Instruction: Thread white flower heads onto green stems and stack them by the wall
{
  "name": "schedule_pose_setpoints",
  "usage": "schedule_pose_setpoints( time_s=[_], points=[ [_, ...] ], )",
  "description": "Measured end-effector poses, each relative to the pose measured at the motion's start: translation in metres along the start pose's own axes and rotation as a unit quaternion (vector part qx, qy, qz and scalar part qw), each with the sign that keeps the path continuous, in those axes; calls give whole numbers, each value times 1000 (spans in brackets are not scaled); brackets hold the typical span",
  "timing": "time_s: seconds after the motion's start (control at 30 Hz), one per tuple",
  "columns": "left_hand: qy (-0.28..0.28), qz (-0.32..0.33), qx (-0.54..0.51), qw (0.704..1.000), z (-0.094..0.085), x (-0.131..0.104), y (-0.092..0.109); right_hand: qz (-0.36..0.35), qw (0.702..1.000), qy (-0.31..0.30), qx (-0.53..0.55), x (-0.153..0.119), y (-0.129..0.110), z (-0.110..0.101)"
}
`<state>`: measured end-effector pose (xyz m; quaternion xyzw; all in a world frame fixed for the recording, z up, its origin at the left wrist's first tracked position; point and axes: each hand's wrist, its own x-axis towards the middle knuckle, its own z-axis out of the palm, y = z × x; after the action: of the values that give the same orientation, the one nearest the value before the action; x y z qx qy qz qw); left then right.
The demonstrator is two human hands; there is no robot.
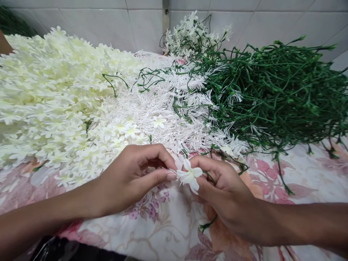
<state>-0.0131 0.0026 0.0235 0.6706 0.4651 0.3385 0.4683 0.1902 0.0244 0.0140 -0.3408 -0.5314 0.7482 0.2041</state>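
Note:
Between my two hands is a white artificial flower (190,174) with spread petals. My left hand (138,179) is closed, its thumb and forefinger pinching at the flower's left side. My right hand (227,194) is closed around the flower's base and a green plastic stem (208,224), whose lower end shows beneath the hand. The fingers hide where flower and stem meet. Just beyond the hands lies a heap of thin white plastic pieces (163,103), with a few loose blossoms (159,122) on it.
A large pile of cream-white blossoms (51,94) spreads on the left. Green plastic stems (282,94) are heaped on the right. A bunch of assembled white flowers (191,34) stands at the back against the tiled wall (103,25). Floral cloth (168,235) covers the surface.

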Motion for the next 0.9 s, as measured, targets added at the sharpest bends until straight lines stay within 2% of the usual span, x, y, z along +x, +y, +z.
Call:
schedule_pose_setpoints(
  time_s=[0.17,0.23,0.37,0.47,0.6,0.7,0.77,0.9],
  points=[
    [-8,-28,-54,998,1,0,0,-8,999,0,32,0,0,1],
    [1,-24,-58,998,1,0,0,-8,997,24,76,3,4,2],
    [43,28,15,999,-3,-1,2,-16,977,109,182,7,11,6],
    [48,59,69,995,-6,-1,3,1,979,130,156,7,11,9],
    [107,99,148,978,-9,-2,-1,14,980,141,142,5,7,10],
    [168,188,258,933,-11,-3,-5,3,973,147,178,6,4,9],
    [184,218,290,913,-12,-4,-6,-3,972,142,186,7,4,8],
    [169,214,279,921,-11,-6,-4,-11,977,84,194,8,4,7]
  ],
)
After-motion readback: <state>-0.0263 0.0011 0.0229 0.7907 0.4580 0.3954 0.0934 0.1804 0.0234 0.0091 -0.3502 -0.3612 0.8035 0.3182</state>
